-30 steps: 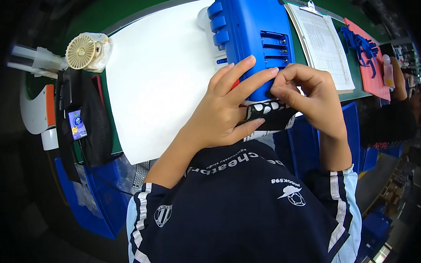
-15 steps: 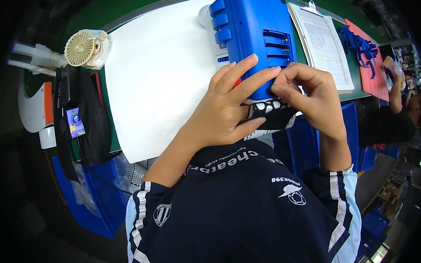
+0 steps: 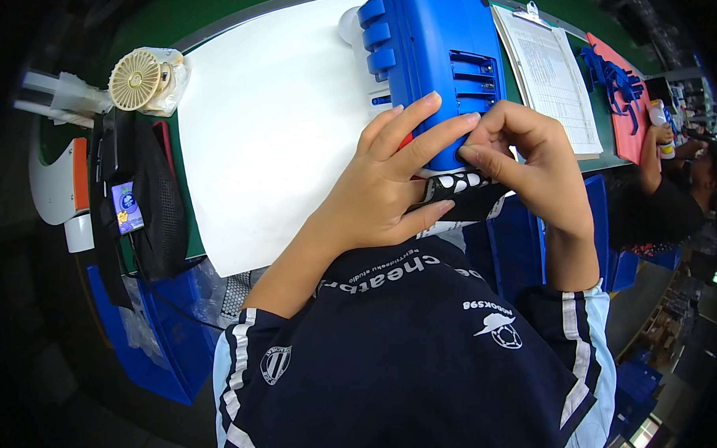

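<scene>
A blue plastic device [image 3: 422,60] with an open battery compartment [image 3: 474,78] lies on the white sheet, and its near end points at me. My left hand [image 3: 384,176] grips that near end. Its fingers stretch over the blue casing while the thumb lies lower, beside a black piece with white spots [image 3: 456,181]. Close by, my right hand [image 3: 530,155] is bent into a pinch at the casing's near end, just below the compartment. Thumb and forefinger meet there, and anything between them is too small or hidden to make out.
A white sheet [image 3: 268,132] covers much of the green table. At left are a small cream fan [image 3: 139,80] and a black mesh bag [image 3: 161,191]. To the right lie a clipboard [image 3: 555,91] and blue parts [image 3: 618,81] on a red board [image 3: 630,139], near another person's hand [image 3: 657,138].
My hands and the blue device hold almost the same pose. At far right, the other person's arm has shifted, along with the yellow and white object in that hand.
</scene>
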`<control>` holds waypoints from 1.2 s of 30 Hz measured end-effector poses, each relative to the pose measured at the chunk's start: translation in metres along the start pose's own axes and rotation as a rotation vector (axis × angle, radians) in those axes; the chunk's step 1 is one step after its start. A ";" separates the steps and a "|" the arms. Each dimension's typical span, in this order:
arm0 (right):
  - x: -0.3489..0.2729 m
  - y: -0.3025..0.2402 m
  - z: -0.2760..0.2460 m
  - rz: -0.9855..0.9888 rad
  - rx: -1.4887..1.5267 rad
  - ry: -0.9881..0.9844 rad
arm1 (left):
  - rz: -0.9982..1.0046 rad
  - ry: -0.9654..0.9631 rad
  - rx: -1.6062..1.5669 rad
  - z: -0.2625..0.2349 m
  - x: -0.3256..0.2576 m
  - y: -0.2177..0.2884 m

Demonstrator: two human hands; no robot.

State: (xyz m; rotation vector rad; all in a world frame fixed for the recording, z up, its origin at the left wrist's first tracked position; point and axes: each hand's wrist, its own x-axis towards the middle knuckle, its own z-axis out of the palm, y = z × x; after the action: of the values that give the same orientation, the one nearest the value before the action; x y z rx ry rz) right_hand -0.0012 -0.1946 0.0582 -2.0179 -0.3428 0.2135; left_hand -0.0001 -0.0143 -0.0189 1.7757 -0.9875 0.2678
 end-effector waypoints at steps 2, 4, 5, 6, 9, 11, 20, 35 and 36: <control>0.003 0.001 -0.001 -0.022 -0.009 -0.003 | -0.003 -0.005 0.004 0.000 -0.001 0.001; 0.005 0.001 -0.002 -0.046 -0.019 -0.005 | -0.012 0.007 -0.018 0.000 0.000 0.003; 0.005 0.002 -0.002 -0.029 -0.002 -0.009 | -0.012 0.006 -0.018 0.000 -0.001 0.003; 0.006 0.001 -0.002 -0.015 0.013 -0.012 | -0.012 0.009 -0.008 -0.001 -0.001 0.003; 0.010 0.001 -0.009 -0.083 0.024 -0.077 | -0.001 0.014 0.026 -0.002 0.000 0.001; 0.017 0.006 -0.018 -0.067 0.243 -0.102 | 0.013 0.016 0.053 -0.003 0.000 0.000; 0.173 0.009 -0.043 -0.249 -0.906 0.061 | 0.094 -0.225 0.397 -0.019 0.012 0.022; 0.223 -0.015 -0.045 0.804 -0.377 -0.861 | 0.148 -0.375 0.371 -0.031 0.016 0.014; 0.224 -0.013 -0.046 0.818 -0.360 -0.888 | 0.143 -0.362 0.333 -0.031 0.017 0.013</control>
State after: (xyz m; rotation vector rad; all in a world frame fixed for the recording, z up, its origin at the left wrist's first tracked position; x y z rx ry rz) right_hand 0.2216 -0.1535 0.0897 -2.2106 -0.0645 1.6762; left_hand 0.0093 0.0025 0.0136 2.1054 -1.3950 0.2125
